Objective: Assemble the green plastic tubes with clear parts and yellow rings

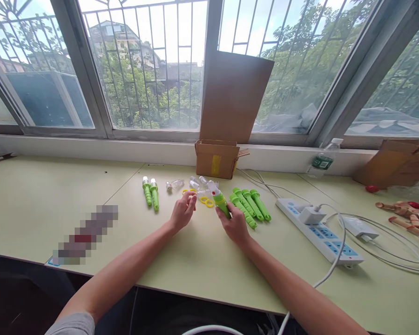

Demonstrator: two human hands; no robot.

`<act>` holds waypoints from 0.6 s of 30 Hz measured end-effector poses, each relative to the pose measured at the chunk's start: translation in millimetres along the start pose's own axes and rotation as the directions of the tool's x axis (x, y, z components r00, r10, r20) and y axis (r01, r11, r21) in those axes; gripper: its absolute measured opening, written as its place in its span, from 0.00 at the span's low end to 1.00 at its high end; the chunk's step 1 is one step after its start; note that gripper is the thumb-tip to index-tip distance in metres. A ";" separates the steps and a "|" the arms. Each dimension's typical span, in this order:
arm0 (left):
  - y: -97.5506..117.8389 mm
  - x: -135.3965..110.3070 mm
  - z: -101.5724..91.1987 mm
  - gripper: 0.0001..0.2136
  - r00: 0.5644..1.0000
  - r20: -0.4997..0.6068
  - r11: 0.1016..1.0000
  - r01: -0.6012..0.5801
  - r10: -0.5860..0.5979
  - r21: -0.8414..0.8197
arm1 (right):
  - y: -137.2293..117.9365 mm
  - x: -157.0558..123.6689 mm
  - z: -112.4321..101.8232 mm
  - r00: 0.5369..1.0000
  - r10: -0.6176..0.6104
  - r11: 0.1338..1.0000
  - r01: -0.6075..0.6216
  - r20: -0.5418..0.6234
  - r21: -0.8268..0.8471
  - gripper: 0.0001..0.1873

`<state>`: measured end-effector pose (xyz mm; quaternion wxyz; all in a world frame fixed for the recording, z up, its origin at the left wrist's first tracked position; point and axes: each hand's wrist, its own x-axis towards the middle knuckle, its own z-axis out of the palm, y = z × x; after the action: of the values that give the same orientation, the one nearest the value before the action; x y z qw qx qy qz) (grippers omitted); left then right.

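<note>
My right hand (pixel 235 225) grips a green toy handle (pixel 220 201) with a clear tip, held tilted above the pale green table (pixel 38 204). My left hand (pixel 183 210) is pinched closed just left of it, near a yellow ring (pixel 206 201); what its fingertips hold is too small to make out. Two finished green pieces (pixel 151 193) lie to the left. Several bare green handles (pixel 249 204) lie to the right. Small clear caps (pixel 177 184) sit scattered behind my hands.
An open cardboard box (pixel 217 159) stands against the window sill behind the parts. A white power strip (pixel 319 231) with a plugged adapter and cables lies at the right. A water bottle (pixel 323 159), more cardboard (pixel 398 163) and wooden toys (pixel 407 215) are further right.
</note>
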<state>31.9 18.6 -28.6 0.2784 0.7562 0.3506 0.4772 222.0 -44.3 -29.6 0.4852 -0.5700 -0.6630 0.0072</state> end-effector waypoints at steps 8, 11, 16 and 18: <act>0.7 -1.3 3.6 0.13 0.998 0.055 0.985 -0.049 0.041 0.166 | -4.7 -0.2 -2.5 0.994 0.109 0.981 -0.112 0.030 0.160 0.14; 2.1 -2.6 5.6 0.12 0.992 0.104 0.973 -0.087 0.065 0.215 | -6.6 0.2 -2.4 0.982 0.167 0.941 -0.184 0.082 0.285 0.14; 8.1 -6.0 5.5 0.17 0.969 0.218 0.950 -0.172 0.116 0.260 | -10.4 -0.6 -2.5 0.984 0.134 0.867 -0.175 0.120 0.466 0.14; 10.6 -7.6 4.8 0.20 0.950 0.271 0.940 -0.228 0.157 0.253 | -11.1 -1.3 -2.3 0.985 0.121 0.855 -0.167 0.125 0.491 0.14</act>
<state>36.9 5.8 -26.5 0.1611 0.8723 0.3013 0.3499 215.0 -50.4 -23.0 0.5842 -0.4722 -0.6148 0.2403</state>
